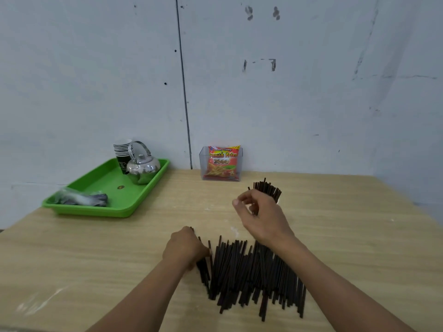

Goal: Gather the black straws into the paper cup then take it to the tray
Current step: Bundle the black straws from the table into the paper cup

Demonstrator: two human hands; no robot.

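Loose black straws (254, 271) fan across the worktop (96, 259). The left hand (184, 248) has its fingers gripping several at the pile's left edge. Beyond the pile, the right hand (261, 216) curls against the upright bundle (267, 188), grip unclear. Gathering looks midway; next, lift those straws to the bundle.

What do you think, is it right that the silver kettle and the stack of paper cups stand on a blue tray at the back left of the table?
Not quite: the tray is green, not blue. The head view shows the silver kettle and the stack of paper cups standing on it at the back left of the table.
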